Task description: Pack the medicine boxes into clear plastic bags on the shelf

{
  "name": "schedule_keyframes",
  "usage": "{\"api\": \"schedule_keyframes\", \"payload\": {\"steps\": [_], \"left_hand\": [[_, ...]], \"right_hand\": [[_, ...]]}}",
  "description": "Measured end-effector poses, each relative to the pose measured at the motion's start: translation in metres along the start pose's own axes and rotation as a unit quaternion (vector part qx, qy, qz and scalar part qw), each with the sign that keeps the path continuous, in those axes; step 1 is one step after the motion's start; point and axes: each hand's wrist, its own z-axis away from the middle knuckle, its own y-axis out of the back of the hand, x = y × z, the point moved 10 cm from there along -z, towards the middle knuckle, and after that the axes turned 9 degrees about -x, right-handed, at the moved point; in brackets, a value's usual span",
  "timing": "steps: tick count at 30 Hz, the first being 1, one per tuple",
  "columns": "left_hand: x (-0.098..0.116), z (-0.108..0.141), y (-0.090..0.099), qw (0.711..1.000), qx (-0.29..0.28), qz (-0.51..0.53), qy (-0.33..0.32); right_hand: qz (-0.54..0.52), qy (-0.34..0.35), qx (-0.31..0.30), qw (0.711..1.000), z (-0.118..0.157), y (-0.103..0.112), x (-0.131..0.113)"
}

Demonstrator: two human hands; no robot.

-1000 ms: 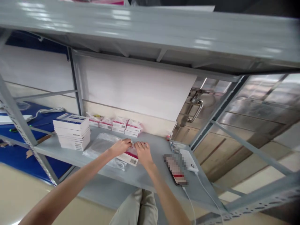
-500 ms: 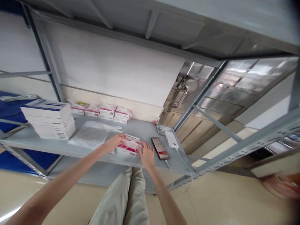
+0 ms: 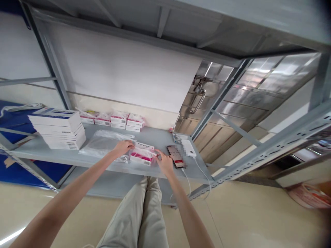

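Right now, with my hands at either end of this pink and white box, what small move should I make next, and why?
I'd probably smooth the clear plastic snug over the box with your fingertips: it looks crinkled across the top, and your left hand and right hand sit at opposite ends.

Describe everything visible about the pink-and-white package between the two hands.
The package looks like printed card in clear, crinkled plastic film with shiny highlights. It is box-shaped, with dark print on a white strip along the far side and a deep pink band nearer the person; the print is too small to read. It lies on the grey shelf, left hand at its left end, right hand at its right.
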Motion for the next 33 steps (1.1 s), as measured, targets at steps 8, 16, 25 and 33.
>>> {"api": "schedule_keyframes", "payload": {"steps": [8,16,25,33], "left_hand": [[0.004,0.002,-0.004,1.000,-0.001,-0.017,0.016],[-0.001,0.003,-0.021,0.987,-0.047,-0.154,-0.013],[0.020,0.018,-0.022,0.972,0.007,-0.226,-0.066],[0.054,-0.019,-0.044,0.983,-0.096,-0.121,-0.102]], "right_hand": [[-0.046,-0.047,0.014,0.998,-0.008,-0.002,0.005],[0.039,-0.122,0.037,0.991,0.008,-0.007,0.019],[0.022,-0.113,-0.052,0.992,0.005,-0.038,0.035],[-0.326,-0.028,0.054,0.944,-0.004,-0.065,0.048]]}}
